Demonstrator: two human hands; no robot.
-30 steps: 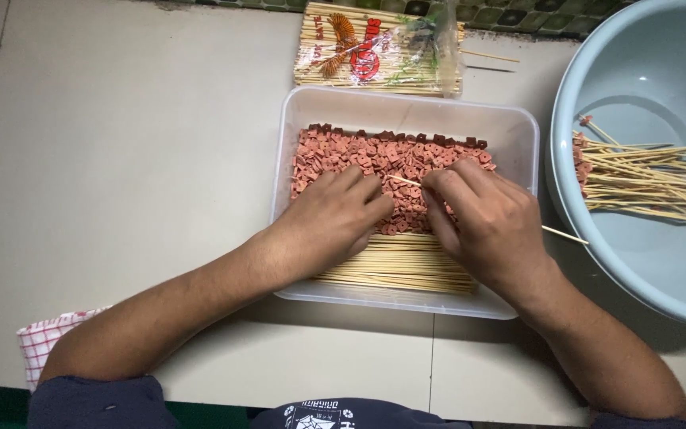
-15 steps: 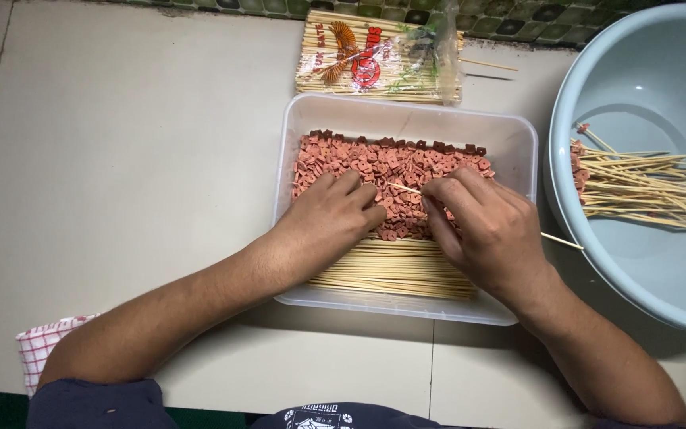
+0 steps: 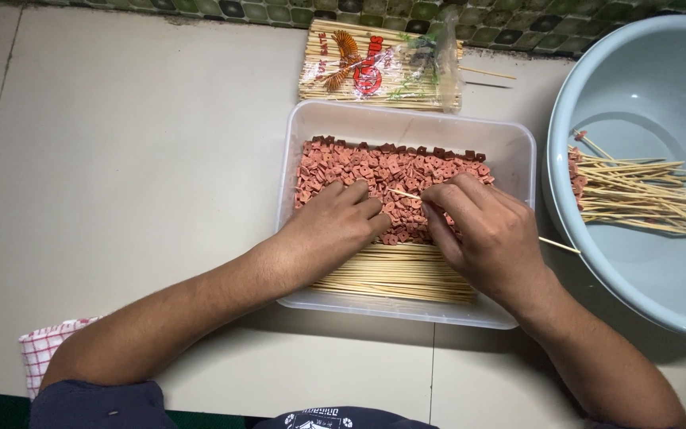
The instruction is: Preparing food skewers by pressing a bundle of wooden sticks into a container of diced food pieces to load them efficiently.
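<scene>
Counter [image 3: 136,159]: pale, smooth tiles with thin dark lines between them; a band of small green tiles runs along the far edge.
Tub [image 3: 518,151]: clear plastic, a box shape with round corners, sitting in the middle of the counter.
Meat bits [image 3: 391,171]: small, pink-red and lumpy, heaped in the far half of the tub.
Bare sticks [image 3: 395,274]: thin, pale wood, lying flat in the near half of the tub.
Left hand [image 3: 335,230]: grip is narrow, fingers curled down on the meat bits; I cannot tell if it holds one.
Right hand [image 3: 486,230]: grip is pinched on one skewer [image 3: 559,244], over the meat bits, with its tail past the tub's right wall.
Basin [image 3: 637,71]: big, round, smooth, light blue, right of the tub, with filled sticks [image 3: 637,195] inside.
Stick packet [image 3: 379,67]: shiny clear wrap, just behind the tub.
Cloth [image 3: 41,353]: red-and-white checks, near-left of the tub.
</scene>
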